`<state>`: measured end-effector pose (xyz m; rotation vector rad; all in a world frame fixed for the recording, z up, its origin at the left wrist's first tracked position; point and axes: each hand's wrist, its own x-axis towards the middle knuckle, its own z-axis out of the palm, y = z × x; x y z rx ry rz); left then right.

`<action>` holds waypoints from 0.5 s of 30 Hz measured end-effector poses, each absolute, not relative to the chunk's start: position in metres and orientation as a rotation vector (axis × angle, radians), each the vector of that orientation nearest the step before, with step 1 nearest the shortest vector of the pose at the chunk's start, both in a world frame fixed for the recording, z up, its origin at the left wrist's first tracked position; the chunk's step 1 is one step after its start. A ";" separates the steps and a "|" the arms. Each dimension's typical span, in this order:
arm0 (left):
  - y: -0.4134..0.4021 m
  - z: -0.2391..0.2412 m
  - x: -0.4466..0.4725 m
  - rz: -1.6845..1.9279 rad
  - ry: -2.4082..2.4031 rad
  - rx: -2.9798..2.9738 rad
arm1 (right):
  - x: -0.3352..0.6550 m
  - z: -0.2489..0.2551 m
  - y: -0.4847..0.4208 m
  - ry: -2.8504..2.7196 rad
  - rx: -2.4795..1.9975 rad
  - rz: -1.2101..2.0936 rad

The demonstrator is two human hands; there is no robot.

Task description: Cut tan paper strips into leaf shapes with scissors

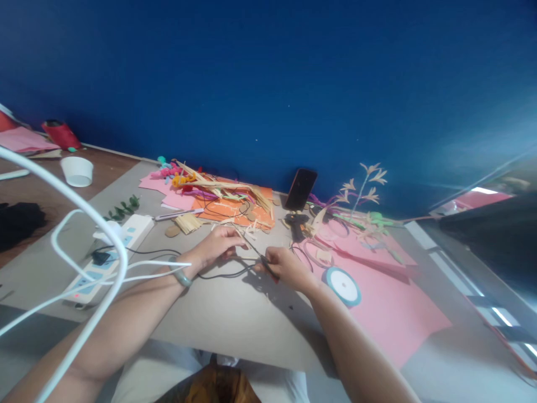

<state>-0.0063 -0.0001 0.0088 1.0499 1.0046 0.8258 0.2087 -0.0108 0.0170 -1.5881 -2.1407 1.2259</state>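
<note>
Head view: right grip (287, 267) is clamped on dark scissors (265, 262), in front of the person over the grey worktop (218, 319); the blades look spread, pointing at the other hand. Left grip (220, 245) has its fingers curled near the blade tips; cannot tell if they pinch a piece, too small.

Risks, judged: fingertips sit close to the blades, so a slip or fast closing could nick skin. Black cord (226, 276) runs just by the scissors; a low cut could catch it, an arm snag could drag the glue gun (297, 225). Phone (301, 189) leans on the wall, likely to slide if bumped.

Materials: thin dry tan strips (235, 184), fibrous, messy pile; flower (363, 187) with pale pointed petals on a slim stem, probably easily bent; flat smooth pink sheet (386, 310); round roll (344, 285), white face, teal rim; hard white plastic power strip (138, 226), long and boxy.
</note>
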 end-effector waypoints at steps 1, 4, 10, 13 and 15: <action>0.000 0.008 -0.007 0.822 1.002 1.053 | 0.208 0.017 -0.011 -2.133 -1.584 1.226; 0.003 0.007 -0.012 0.817 1.023 1.056 | 0.207 0.018 -0.011 -2.085 -1.580 1.165; 0.018 0.001 -0.029 1.087 1.266 1.308 | 0.210 0.007 -0.003 -1.827 -1.552 0.888; 0.024 -0.005 -0.036 1.123 1.445 1.532 | 0.215 -0.001 0.002 -1.839 -1.563 0.739; 0.026 -0.007 -0.039 1.074 1.544 1.698 | 0.219 -0.004 0.003 -1.885 -1.581 0.617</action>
